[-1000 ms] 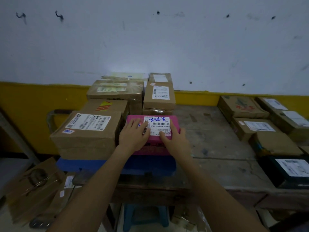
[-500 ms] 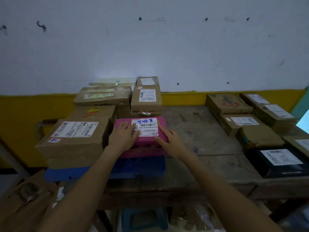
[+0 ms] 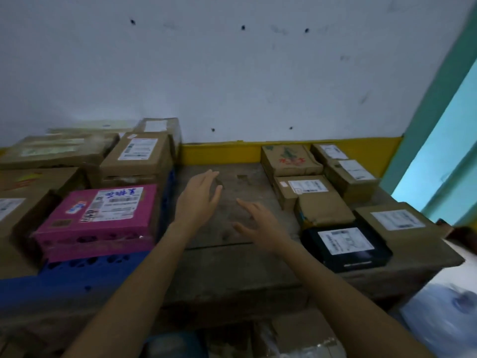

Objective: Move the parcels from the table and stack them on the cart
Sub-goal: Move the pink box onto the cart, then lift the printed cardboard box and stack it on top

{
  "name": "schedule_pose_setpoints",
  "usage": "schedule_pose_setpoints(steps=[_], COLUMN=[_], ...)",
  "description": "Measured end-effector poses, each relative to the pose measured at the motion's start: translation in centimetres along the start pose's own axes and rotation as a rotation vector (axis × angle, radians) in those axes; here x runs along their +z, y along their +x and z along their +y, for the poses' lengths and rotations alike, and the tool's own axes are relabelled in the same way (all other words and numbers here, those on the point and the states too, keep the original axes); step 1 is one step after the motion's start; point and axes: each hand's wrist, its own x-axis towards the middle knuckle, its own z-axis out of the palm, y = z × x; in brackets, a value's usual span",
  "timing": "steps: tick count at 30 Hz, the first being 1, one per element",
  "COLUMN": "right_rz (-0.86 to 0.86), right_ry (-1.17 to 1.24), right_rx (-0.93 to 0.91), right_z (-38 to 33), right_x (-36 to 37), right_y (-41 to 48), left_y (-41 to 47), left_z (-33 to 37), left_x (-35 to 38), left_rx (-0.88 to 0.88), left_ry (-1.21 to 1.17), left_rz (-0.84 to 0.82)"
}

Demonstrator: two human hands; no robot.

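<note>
**Left hand, right hand empty over the table**

Both hands hover above bare wood with fingers spread and relaxed, holding nothing. The pink parcel sits on the cart to their left, among brown boxes. The parcels left to move lie to the right. The black parcel, its long axis roughly left to right, is nearest the right hand, which looks likeliest to lead.

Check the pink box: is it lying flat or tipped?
Flat: the pink box lies label-up on the blue cart, level with its deck.
</note>
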Motion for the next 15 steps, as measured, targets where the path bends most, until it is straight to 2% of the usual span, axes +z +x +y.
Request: schedule_pose_setpoints(steps=[7, 15], right_rz=[0.003, 0.067], right_ry=[-0.031, -0.054], right_rx=[0.049, 0.128], right_z=[7.1, 10.9], right_x=[-6.5, -9.9], right_y=[0.0, 4.8], left_y=[3.9, 10.8], left_z=[5.9, 6.3], left_x=[6.3, 10.9], left_rx=[-0.056, -0.038], left_ry=[0.005, -0.022], left_rz=[-0.047, -0.035])
